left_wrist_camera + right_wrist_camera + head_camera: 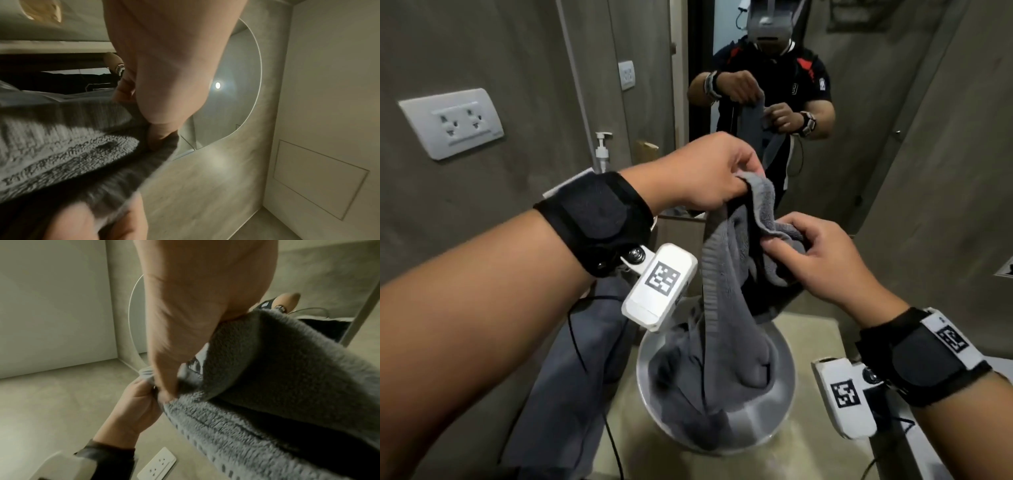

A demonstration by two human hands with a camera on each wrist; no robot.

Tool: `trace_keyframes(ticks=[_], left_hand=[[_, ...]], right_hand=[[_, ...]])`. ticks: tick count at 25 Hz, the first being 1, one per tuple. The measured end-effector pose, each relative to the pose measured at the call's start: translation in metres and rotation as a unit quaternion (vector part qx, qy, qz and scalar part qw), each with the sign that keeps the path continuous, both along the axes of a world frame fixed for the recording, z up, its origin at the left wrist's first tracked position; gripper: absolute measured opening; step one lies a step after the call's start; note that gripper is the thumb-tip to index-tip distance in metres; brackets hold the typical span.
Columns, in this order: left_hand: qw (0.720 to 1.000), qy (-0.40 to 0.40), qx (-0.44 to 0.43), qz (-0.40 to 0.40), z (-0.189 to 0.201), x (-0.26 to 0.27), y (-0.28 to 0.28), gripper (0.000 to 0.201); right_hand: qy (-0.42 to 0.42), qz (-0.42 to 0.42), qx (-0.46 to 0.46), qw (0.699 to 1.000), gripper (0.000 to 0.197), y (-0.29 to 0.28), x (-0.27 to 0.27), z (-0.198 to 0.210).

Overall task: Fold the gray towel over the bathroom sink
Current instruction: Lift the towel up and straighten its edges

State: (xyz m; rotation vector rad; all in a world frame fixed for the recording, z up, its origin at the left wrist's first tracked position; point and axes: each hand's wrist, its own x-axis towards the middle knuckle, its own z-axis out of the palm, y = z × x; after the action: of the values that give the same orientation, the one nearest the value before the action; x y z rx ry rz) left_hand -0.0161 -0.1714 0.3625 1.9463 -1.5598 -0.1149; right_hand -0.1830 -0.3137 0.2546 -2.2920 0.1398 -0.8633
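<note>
A gray terry towel [726,274] hangs from both hands, and its lower part lies bunched in the round metal sink bowl [786,404]. My left hand [736,186] pinches the towel's upper edge at chest height. My right hand [787,241] grips the same edge a short way to the right and lower. In the left wrist view the left fingers [158,138] curl over the towel [72,149]. In the right wrist view the right thumb [166,392] presses the towel [267,402] close to the left hand [137,402].
A second gray cloth [571,370] drapes over the beige counter [815,335] left of the sink. A soap pump bottle [602,150] stands by the mirror [756,85]. A wall socket [452,121] is on the left wall.
</note>
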Motion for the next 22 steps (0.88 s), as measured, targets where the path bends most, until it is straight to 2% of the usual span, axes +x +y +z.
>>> trace_keyframes(ticks=[2,3,6,8,11,12,14,16,18,20,22], left_hand=[[1.000,0.019,0.017,-0.004,-0.025,0.004,0.006,0.004],[0.998,0.053,0.028,-0.012,-0.046,0.006,0.009,0.008],[0.990,0.126,0.056,-0.012,-0.127,-0.001,0.015,0.016],[0.987,0.133,0.079,0.031,-0.185,-0.014,0.015,0.021],[0.969,0.195,0.144,0.055,-0.253,-0.028,0.016,0.008],[0.959,0.225,0.164,0.050,-0.267,-0.029,0.017,0.004],[0.949,0.252,0.184,0.038,-0.286,-0.029,0.014,0.016],[0.946,0.254,0.194,0.048,-0.297,-0.028,0.010,0.016],[0.944,0.239,0.217,0.060,-0.307,-0.026,0.007,0.023],[0.940,0.212,0.256,0.074,-0.319,-0.025,0.006,0.045],[0.936,0.162,0.297,0.094,-0.331,-0.026,0.006,0.055]], right_hand=[[0.000,-0.029,0.024,0.999,0.012,-0.001,0.005,-0.005],[0.004,-0.033,0.049,0.998,0.013,-0.006,0.004,-0.010],[0.007,-0.041,0.128,0.991,0.015,-0.022,0.000,-0.016],[0.013,-0.065,0.149,0.987,0.026,-0.034,-0.002,-0.019],[0.025,-0.114,0.157,0.981,0.044,-0.051,-0.006,-0.028],[0.033,-0.123,0.166,0.978,0.047,-0.056,-0.008,-0.034],[0.048,-0.140,0.185,0.971,0.050,-0.062,-0.012,-0.047],[0.062,-0.154,0.195,0.967,0.043,-0.064,-0.015,-0.058],[0.082,-0.159,0.193,0.965,0.037,-0.062,-0.018,-0.067],[0.094,-0.161,0.207,0.960,0.034,-0.059,-0.020,-0.075],[0.087,-0.165,0.243,0.952,0.038,-0.059,-0.021,-0.080]])
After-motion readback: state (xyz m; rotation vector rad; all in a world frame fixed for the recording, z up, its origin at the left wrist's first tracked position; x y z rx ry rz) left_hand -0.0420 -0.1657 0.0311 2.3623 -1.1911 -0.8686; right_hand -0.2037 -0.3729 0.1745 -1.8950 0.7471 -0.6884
